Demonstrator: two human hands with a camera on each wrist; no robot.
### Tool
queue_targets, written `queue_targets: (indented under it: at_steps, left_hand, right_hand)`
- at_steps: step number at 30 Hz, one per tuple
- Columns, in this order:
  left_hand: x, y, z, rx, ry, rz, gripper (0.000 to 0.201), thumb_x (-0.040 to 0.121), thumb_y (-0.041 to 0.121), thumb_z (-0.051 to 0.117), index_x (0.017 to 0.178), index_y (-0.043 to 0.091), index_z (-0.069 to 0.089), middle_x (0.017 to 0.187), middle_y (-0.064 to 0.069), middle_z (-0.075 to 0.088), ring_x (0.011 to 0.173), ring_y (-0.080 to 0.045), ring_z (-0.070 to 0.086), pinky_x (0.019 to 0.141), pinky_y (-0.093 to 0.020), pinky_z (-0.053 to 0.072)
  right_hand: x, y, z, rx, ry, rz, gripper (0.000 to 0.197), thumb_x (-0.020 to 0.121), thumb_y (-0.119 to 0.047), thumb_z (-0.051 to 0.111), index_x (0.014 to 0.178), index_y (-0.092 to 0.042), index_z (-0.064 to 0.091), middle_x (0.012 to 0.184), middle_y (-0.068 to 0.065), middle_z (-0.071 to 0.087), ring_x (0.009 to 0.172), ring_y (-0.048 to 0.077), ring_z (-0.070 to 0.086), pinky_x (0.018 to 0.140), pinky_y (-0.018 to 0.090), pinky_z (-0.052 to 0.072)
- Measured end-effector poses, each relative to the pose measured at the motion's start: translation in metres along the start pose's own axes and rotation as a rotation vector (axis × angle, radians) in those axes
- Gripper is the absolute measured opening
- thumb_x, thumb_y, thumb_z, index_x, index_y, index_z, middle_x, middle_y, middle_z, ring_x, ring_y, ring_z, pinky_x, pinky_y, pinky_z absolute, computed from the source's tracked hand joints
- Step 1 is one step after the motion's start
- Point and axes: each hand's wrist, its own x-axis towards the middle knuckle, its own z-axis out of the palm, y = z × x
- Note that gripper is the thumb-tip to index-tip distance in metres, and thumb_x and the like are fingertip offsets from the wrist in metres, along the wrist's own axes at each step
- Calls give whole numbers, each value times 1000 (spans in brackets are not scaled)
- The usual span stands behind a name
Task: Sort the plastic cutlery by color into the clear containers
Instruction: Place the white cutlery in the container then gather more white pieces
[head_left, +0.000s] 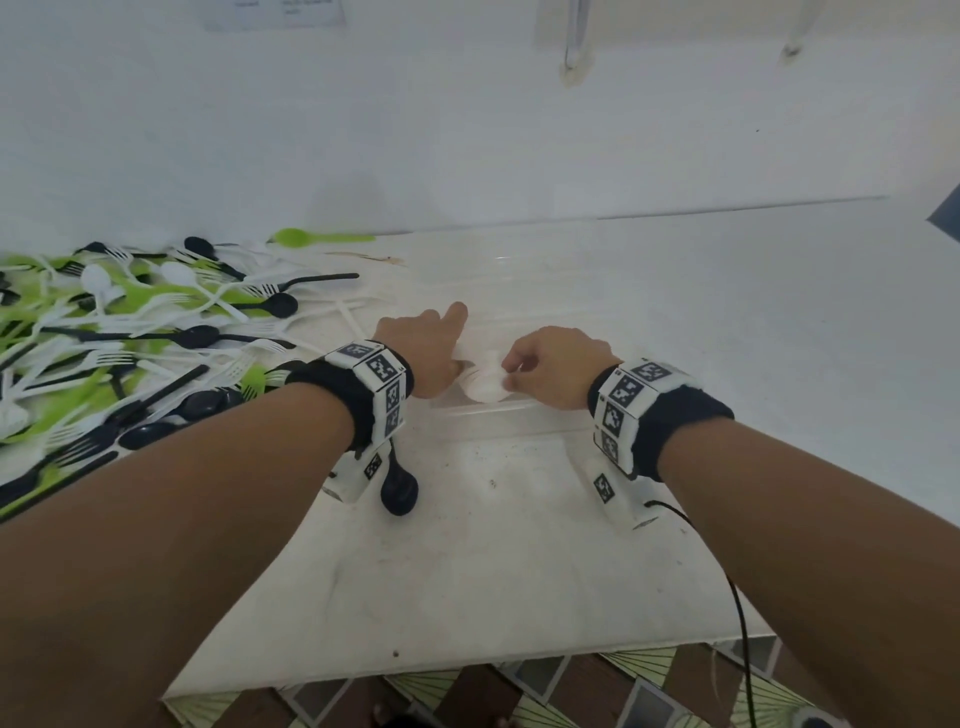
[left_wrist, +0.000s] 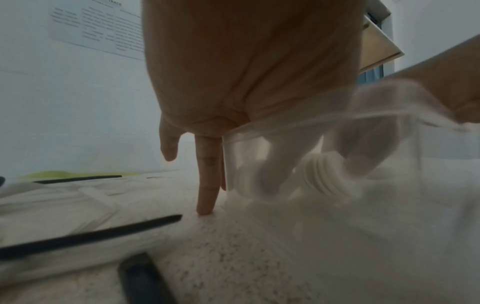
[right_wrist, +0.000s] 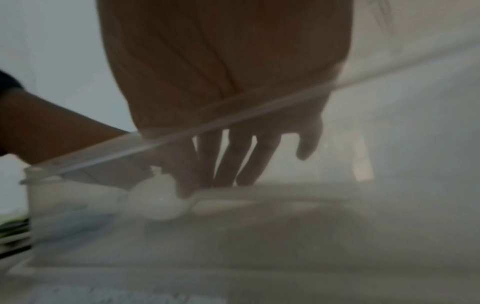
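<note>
A white desk (head_left: 675, 322) carries everything. On its left lies a heap of cutlery (head_left: 119, 343), green, white and black mixed. A clear container (head_left: 498, 415) stands at the middle, near the heap's right edge. Both hands reach into it. The left hand (head_left: 431, 358) has fingers over the container's left wall, one fingertip on the desk outside. The right hand (head_left: 556, 369) pinches white spoons (head_left: 485, 387), stacked, low inside the container.

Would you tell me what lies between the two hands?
White plastic spoons inside the clear plastic container, between left hand and right hand; head view.
</note>
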Motion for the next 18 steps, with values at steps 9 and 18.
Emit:
queue_targets:
  at_steps: [9,18]
  left_hand:
    - [-3,0,1,-27,25,7,51,99,51,53,130,17,32,116,-9,57,94,-33,62,91,-48,49]
    - [1,-27,-18,-520,-330,42,58,104,22,57,154,20,28,146,-8,47,127,-23,49,96,-28,35]
  right_hand:
    - [13,-34,1,-261,37,-113,13,85,-26,73,98,-26,71,95,-4,72,87,20,67,81,36,58]
    - [12,-29,0,-172,95,-108,15,79,-33,80,87,-25,70,91,-11,69,87,16,64,69,27,39]
